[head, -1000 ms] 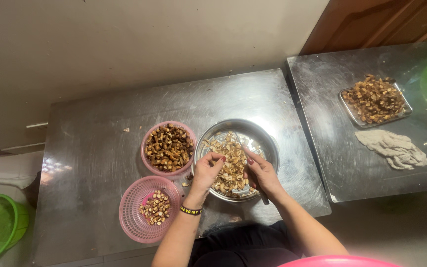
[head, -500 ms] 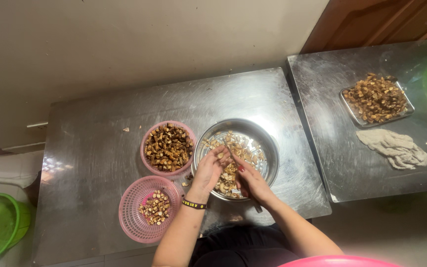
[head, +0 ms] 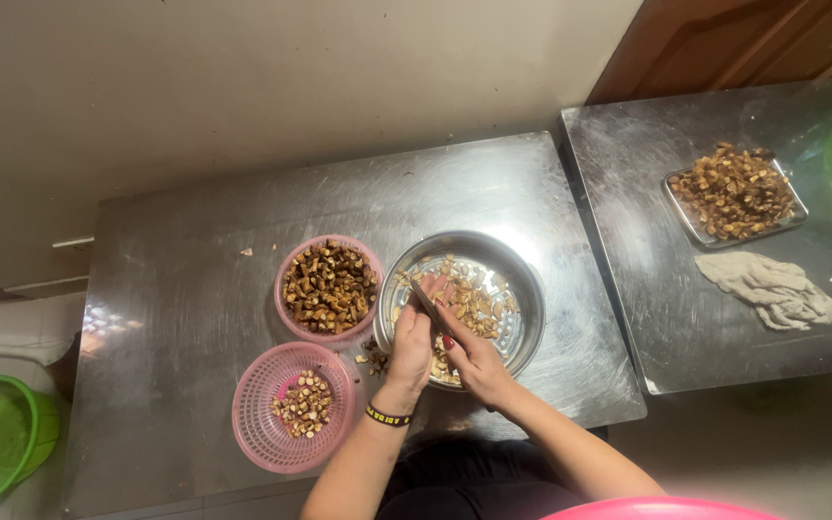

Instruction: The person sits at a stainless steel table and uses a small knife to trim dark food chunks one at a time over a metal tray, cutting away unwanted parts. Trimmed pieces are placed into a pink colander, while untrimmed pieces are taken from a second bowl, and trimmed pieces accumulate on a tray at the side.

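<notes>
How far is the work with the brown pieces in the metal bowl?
Done: the upper pink basket is full of cut brown pieces; the lower pink basket holds a few. In hand: left hand and right hand meet over the metal bowl, with a thin blade between them. Left: many pieces in the bowl.

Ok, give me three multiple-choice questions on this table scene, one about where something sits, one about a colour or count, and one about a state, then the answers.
1. Where is the metal tray of brown pieces?
A. on the right-hand table
B. inside the steel bowl
C. on the floor

2. How many pink baskets stand on the left-hand table?
A. one
B. two
C. four

3. How full is the nearer pink basket?
A. heaped
B. a small pile only
C. upside down

Answers:
1 A, the metal tray lies on the right-hand table above a cloth.
2 B, the farther basket and the nearer pink basket stand left of the steel bowl.
3 B, mesh shows around its pieces.
</notes>
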